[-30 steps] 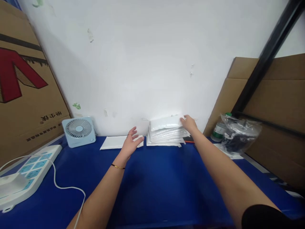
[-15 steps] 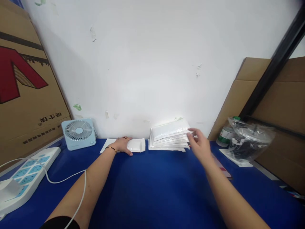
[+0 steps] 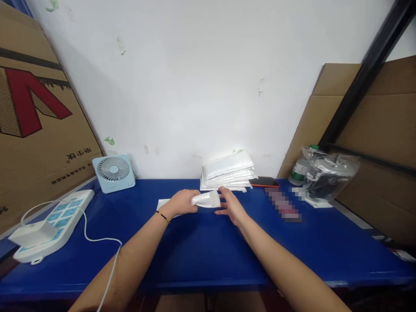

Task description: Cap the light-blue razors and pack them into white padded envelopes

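Note:
My left hand [image 3: 180, 203] is closed round one end of a white padded mailer [image 3: 206, 199] and holds it just above the blue table [image 3: 201, 242]. My right hand [image 3: 230, 205] touches the mailer's other end with its fingers spread. Behind both hands, against the wall, sits a stack of white padded mailers [image 3: 227, 171]. Part of the held mailer lies flat under my left hand.
A small blue fan [image 3: 113, 172] and a white power strip [image 3: 48, 223] with a cable are on the left. A phone [image 3: 264, 182], a clear bag of dark items [image 3: 325, 177] and a bottle [image 3: 299, 170] sit on the right. Cardboard boxes flank both sides.
My left hand has drawn the single mailer from the wall toward me and lifted one end. My right hand has left the stack and come over to the mailer.

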### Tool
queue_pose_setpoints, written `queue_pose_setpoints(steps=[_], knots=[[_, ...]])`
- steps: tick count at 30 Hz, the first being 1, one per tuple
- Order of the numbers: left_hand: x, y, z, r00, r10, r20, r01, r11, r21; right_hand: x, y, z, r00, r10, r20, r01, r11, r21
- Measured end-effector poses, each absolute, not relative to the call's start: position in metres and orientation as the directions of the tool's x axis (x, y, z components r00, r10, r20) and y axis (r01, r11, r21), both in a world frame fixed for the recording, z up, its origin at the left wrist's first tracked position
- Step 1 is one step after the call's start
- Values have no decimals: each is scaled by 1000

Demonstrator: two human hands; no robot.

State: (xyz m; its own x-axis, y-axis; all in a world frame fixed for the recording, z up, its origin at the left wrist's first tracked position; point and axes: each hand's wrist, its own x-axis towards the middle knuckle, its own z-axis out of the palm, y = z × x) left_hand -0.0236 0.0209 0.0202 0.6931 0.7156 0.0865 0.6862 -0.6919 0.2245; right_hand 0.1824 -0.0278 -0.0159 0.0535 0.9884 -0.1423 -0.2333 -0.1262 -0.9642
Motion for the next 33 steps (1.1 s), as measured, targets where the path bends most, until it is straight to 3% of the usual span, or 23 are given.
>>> queue_pose_setpoints(steps=[4,6,9,14,18,23,30,33], knots=[[8,-6,9,665,737,120,719,-675,165,185,-31,-30,118,993,-7,28,-10,-1000],[9,-12,3,621,771,140,761,-636,127,191,-30,-37,213,973,94,52,85,-995],[-1,-14,2,561,820,114,817,-571,78,200,-26,-41,274,958,81,-122,118,-985],[-11,-11,46,578,784,225,814,-571,-101,204,-19,-35,173,956,-238,-533,-112,-838],[14,-14,106,705,622,340,709,-613,-348,205,-20,-29,-46,954,-296,-655,-253,-712],[51,-24,151,793,486,367,609,-619,-496,207,-20,-28,-7,938,-345,-748,-234,-621],[51,-27,159,781,461,420,609,-712,-350,200,-22,-31,172,914,-368,-590,-204,-782],[38,-22,155,750,521,407,655,-669,-350,201,-23,-35,267,941,-206,-234,-144,-962]])
